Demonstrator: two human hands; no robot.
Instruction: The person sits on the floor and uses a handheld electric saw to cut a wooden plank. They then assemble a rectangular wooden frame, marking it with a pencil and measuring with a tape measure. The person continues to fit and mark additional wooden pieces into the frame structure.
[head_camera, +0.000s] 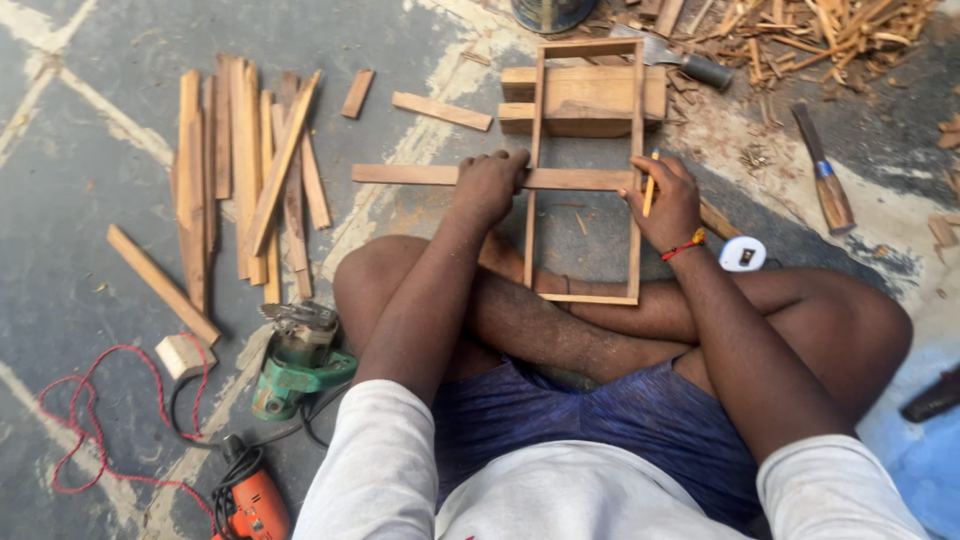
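- Left hand (488, 185) curled, fingers bent down over the slat (440, 175), pressing it where it crosses the frame's left rail.
- Right hand (668, 200) half closed, pinching a pencil (650, 190) between thumb and fingers; pencil upright, tip at the frame's right rail. Red thread band on that wrist.
- Slat lies flat, left to right across the frame (587, 170), its left end sticking out well past the left rail.
- Frame is a narrow wooden rectangle; near end rests on the person's crossed legs, far end on a wood block (585, 100).
- Tape measure (742, 254), white, on the floor just right of the right wrist.
- Chisel (825, 175) with wooden handle further right, well apart from the hands.
- Hatchet (680, 60) beyond the block, next to a heap of chips (830, 30) at far right.
- Strips (245, 165) piled on the floor far left; one loose strip (440, 110) near the block.
- Green power tool (295, 360) near left by the knee; orange drill (250, 500) nearer still, with red cord (90, 420) looped on the floor.
- Small wood cube (183, 354) left of the green tool.
- Nothing lies between the hands and the frame.
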